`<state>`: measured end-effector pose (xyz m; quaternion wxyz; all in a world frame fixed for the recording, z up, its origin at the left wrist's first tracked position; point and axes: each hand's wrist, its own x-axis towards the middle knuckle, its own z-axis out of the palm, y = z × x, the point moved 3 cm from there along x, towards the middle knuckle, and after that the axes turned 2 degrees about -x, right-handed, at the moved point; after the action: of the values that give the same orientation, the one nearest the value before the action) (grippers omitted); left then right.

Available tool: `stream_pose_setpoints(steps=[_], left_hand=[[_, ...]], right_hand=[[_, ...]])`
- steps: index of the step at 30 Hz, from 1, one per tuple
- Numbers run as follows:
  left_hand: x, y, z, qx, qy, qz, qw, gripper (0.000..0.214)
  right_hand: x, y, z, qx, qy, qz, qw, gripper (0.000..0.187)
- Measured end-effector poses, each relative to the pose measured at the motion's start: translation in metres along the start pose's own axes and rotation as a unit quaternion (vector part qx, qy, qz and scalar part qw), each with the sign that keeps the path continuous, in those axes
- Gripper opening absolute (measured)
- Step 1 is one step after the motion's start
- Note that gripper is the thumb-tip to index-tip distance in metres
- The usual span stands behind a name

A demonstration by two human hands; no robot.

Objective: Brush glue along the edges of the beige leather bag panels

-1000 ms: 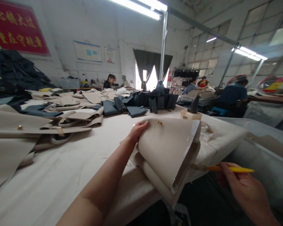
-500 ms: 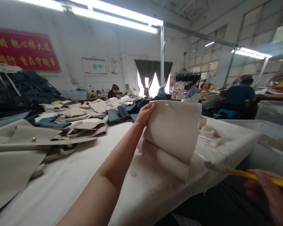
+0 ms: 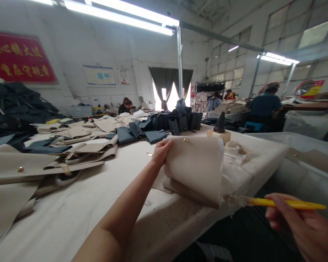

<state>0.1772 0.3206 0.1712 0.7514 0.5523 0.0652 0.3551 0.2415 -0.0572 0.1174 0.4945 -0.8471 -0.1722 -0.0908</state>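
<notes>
Beige panel (image 3: 194, 167) at front edge of table (image 3: 104, 193), upper left corner grasped by left hand (image 3: 160, 152). Right of panel, right hand (image 3: 300, 220) clasps yellow brush (image 3: 289, 203), bristles (image 3: 237, 200) by lower right corner, contact unclear. Apparent step: brushing panel's right edge. Next move likely calls for steady panel, controlled bristles.

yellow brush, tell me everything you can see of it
The brush has a slim yellow handle, plastic-looking and narrowing toward its outer end, and greyish, clumped bristles. The right hand holds it nearly level, bristles beside the lower right corner of the beige piece; whether they touch is unclear.
</notes>
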Motion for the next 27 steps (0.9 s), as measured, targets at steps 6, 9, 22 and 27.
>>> stream_pose_setpoints(steps=[6,9,22,27], left_hand=[[-0.028,0.009,-0.03,0.025,-0.03,-0.103,0.994,0.057],[-0.046,0.007,-0.042,0.033,-0.042,-0.158,0.986,0.058],[-0.093,-0.01,-0.069,0.004,-0.018,-0.244,0.97,0.054],[-0.094,-0.014,-0.072,0.009,-0.013,-0.257,0.966,0.057]], right_hand=[[0.002,-0.031,0.028,0.083,-0.145,0.061,0.984,0.068],[0.007,-0.031,0.04,0.064,-0.181,0.052,0.98,0.065],[0.034,-0.047,0.054,0.066,-0.192,-0.004,0.979,0.056],[0.014,-0.038,0.048,0.099,-0.274,0.062,0.955,0.066]])
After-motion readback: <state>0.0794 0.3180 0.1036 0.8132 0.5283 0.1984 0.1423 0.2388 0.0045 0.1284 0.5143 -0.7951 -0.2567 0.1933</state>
